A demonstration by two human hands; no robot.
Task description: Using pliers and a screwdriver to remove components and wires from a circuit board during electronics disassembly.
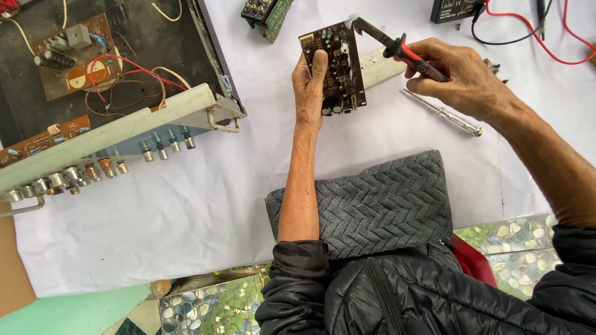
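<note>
Head view, both my hands over the white sheet on the table [205,205].

Left hand [309,84]: closed round the lower edge of a small brown circuit board [333,67], thumb up its face, fingers behind. The board is lifted off the sheet and tipped toward me, parts side up, presumably so the components face the camera and the far corner stays free.

Right hand [462,77]: closed in a pen-like grip on a black-and-red test probe [397,48]. Its tip sits at the board's upper right corner; I cannot tell whether it actually touches a contact. The angled grip keeps my fingers back from the tip.

Red lead [534,34] runs off to a dark meter [453,9] at the top edge, within cable reach.

Around: clear-handled screwdriver [444,113] lying just beside the right hand, untouched. Opened amplifier chassis [112,105] at left, tilted, jacks toward me. A second green board [267,13] above. Grey knitted cloth [379,201] under my left forearm, seemingly as padding
</note>
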